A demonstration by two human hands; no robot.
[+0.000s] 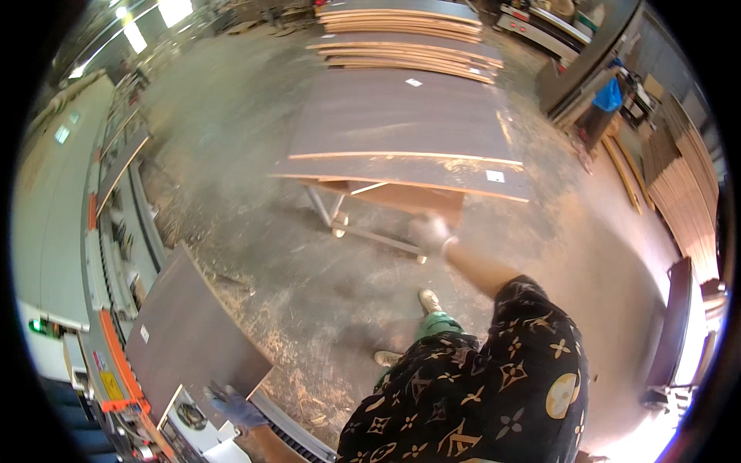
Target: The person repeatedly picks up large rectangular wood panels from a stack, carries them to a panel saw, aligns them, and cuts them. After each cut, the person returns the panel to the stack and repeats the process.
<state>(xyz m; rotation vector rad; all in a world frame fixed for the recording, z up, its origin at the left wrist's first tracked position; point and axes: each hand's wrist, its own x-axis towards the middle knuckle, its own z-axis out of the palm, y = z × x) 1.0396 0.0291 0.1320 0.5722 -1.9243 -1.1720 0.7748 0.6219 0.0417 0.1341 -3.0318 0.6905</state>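
Observation:
My left hand [236, 407], in a grey-blue work glove, rests at the near corner of a dark grey-brown panel [197, 328]. Its fingers lie stretched out over the panel's surface. The panel has a small white label and lies on the bed of a long machine [112, 339] with an orange edge strip. Out in front of me, my right hand [432, 233] wears a pale glove and is smeared by motion. It is just below the near edge of a stack of similar panels [401, 123]; whether it touches anything I cannot tell.
The stack rests on a wheeled metal trolley [363, 235]. A smaller panel piece [123, 170] lies farther along the machine. At the right are stacked brown sheets [683, 201] and a blue bag [608, 96]. Sawdust covers parts of the concrete floor [285, 309].

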